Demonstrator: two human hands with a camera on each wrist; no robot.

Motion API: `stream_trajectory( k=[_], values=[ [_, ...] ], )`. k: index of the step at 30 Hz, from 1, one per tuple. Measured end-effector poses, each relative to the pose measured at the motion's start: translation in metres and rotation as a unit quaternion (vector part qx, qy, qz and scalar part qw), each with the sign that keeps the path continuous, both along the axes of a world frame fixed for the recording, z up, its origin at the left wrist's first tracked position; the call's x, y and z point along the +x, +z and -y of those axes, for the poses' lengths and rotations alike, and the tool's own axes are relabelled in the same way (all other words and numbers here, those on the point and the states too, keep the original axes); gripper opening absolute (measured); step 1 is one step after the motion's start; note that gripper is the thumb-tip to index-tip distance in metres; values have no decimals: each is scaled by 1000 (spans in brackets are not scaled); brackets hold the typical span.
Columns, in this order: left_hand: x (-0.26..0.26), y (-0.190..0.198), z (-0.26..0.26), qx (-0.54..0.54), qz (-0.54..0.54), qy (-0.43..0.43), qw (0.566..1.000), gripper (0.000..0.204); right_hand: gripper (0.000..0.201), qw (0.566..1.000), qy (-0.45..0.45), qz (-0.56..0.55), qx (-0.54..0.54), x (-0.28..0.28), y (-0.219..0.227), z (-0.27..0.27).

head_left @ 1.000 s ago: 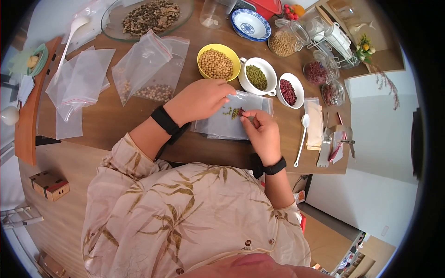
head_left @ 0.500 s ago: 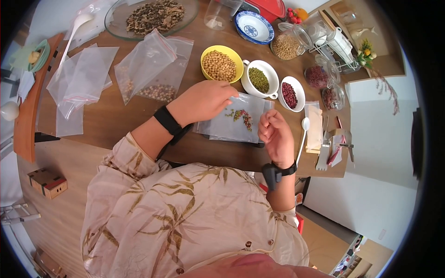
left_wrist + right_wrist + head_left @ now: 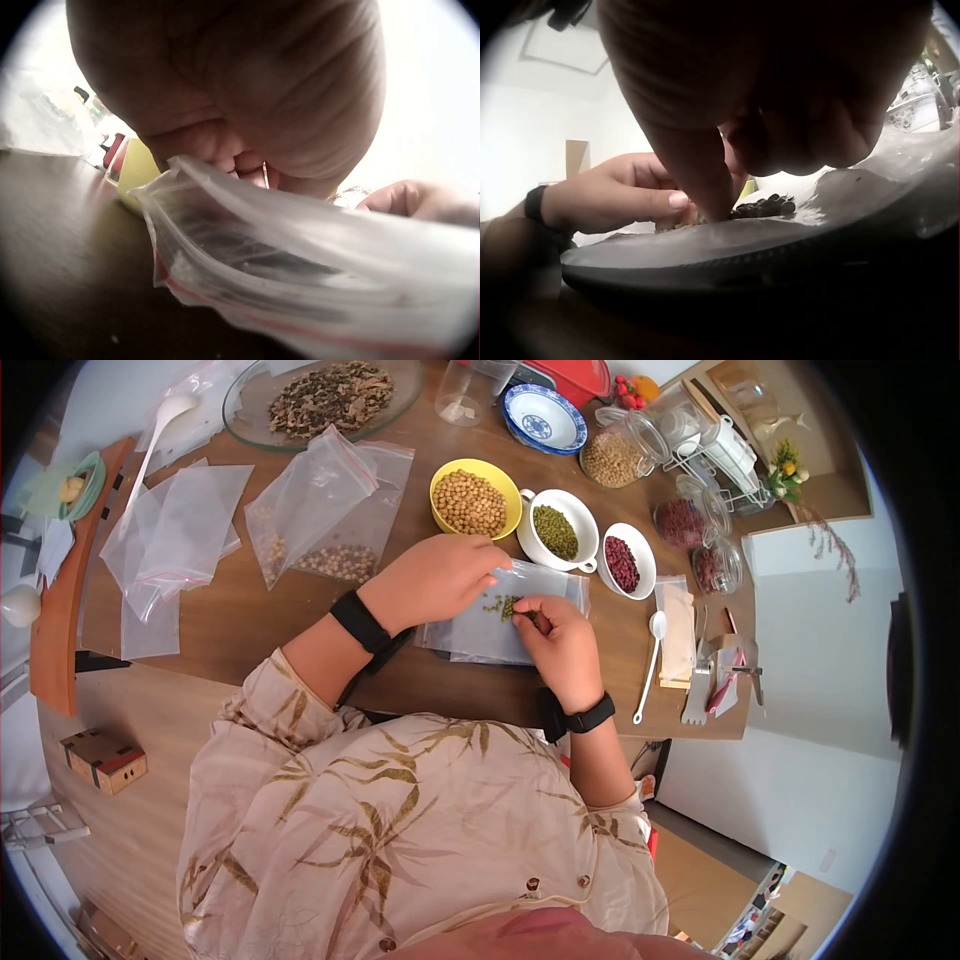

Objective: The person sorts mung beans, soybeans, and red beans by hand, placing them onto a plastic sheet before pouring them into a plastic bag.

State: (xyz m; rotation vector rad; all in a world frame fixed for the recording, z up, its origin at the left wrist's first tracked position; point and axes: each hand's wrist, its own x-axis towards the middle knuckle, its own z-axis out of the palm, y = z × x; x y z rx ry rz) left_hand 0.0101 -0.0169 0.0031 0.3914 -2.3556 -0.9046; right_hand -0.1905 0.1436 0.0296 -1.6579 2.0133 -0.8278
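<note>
A clear zip bag (image 3: 480,635) lies flat on the table, with small green beans (image 3: 492,603) in a little group on it. My left hand (image 3: 435,582) is at the bag's upper left, its fingers curled at the edge; in the left wrist view a raised fold of the bag (image 3: 300,247) stands by the palm. My right hand (image 3: 565,650) is over the bag's right part, thumb and finger pinched together at the beans. Dark beans (image 3: 769,206) lie beside these fingertips in the right wrist view. What is between the fingertips is hidden.
Beyond the bag stand a yellow bowl (image 3: 500,478) of chickpeas, a white bowl (image 3: 530,540) of green beans and one (image 3: 645,580) of red beans. More bags (image 3: 385,480) lie left; a white spoon (image 3: 648,670) and jars (image 3: 612,458) are right.
The right hand first drew back to the right, uncovering a curved row of green and red beans, then came back over it. The left hand has stayed in place.
</note>
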Motion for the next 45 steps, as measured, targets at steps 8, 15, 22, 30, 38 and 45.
stream_trajectory(
  k=[8,15,22,30,38,45],
  values=[
    [0,-2,1,-3,7,-5,1000,22,13,995,-3,97,8,-11,-6,-1],
    [-1,-2,1,-5,2,-12,1000,22,19,766,-53,639,34,-30,17,-14],
    [0,0,0,6,3,-2,1000,19,14,871,-85,468,122,-16,17,-1],
    [0,-3,1,-9,-2,-2,1000,23,11,999,-5,-40,2,1,9,12],
    [-1,-2,1,-9,7,-8,1000,23,12,993,10,-113,-28,2,-2,15],
    [-1,-3,1,-6,6,-9,1000,24,14,989,31,-139,-26,-2,0,18]
  ],
)
